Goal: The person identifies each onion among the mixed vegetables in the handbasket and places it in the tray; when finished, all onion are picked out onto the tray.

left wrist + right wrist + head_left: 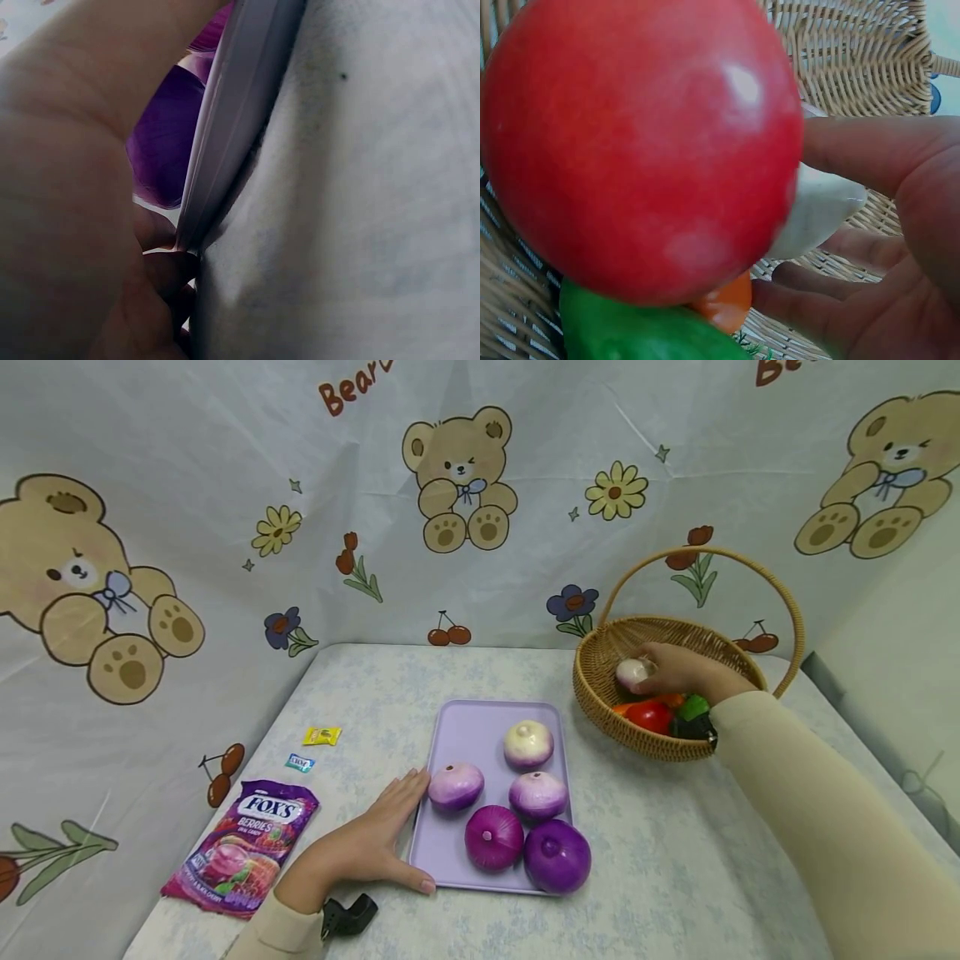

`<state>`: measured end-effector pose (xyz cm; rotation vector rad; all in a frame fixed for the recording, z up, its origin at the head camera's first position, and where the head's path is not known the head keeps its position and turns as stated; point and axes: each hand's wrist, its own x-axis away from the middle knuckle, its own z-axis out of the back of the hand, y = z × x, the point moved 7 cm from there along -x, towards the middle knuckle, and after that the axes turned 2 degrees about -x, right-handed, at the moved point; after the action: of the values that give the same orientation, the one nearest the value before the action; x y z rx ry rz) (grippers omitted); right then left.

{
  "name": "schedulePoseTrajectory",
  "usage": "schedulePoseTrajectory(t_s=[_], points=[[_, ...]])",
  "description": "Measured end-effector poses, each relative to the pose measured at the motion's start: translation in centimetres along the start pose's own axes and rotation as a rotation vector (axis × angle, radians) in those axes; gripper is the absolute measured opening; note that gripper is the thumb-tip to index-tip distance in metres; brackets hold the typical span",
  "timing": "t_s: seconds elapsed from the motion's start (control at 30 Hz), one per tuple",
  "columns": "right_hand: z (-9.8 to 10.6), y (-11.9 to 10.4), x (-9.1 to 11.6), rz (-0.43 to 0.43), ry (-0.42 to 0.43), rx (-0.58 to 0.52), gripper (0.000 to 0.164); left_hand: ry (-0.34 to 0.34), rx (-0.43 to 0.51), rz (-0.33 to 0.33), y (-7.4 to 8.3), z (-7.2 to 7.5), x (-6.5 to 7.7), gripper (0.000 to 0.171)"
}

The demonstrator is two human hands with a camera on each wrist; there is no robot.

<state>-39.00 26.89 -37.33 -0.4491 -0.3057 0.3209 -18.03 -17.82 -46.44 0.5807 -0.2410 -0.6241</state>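
In the head view my right hand [670,670] reaches into the wicker basket [600,706] and holds a white-and-purple onion [632,676]. The right wrist view shows the thumb above this pale onion [817,210] and fingers below it, partly hidden by a large red tomato [641,142]. My left hand [378,835] lies along the left edge of a lilac tray [465,727], fingers extended, thumb at its near corner. On the tray are several onions: a whitish one [528,745], two pale purple halves and two deep purple ones, including the darkest [557,857].
Beside the tomato, the basket holds something green [693,707] and orange pieces. Left of the tray lie a purple Fox's candy bag [247,847], a yellow wrapped candy [322,736] and a blue one [300,763]. A bear-print cloth hangs behind the table.
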Motion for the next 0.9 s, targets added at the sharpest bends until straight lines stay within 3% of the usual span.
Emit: schedulePoseTrajectory(t_s=[0.47, 0.9], points=[[-0.2, 0.0, -0.4, 0.045, 0.091, 0.024, 0.065, -0.003, -0.006, 0.006, 0.1, 0.1, 0.1, 0.146], [1.2, -1.1, 0.5, 0.093, 0.159, 0.022, 0.066, 0.001, -0.009, -0.002, 0.1, 0.0, 0.1, 0.146]])
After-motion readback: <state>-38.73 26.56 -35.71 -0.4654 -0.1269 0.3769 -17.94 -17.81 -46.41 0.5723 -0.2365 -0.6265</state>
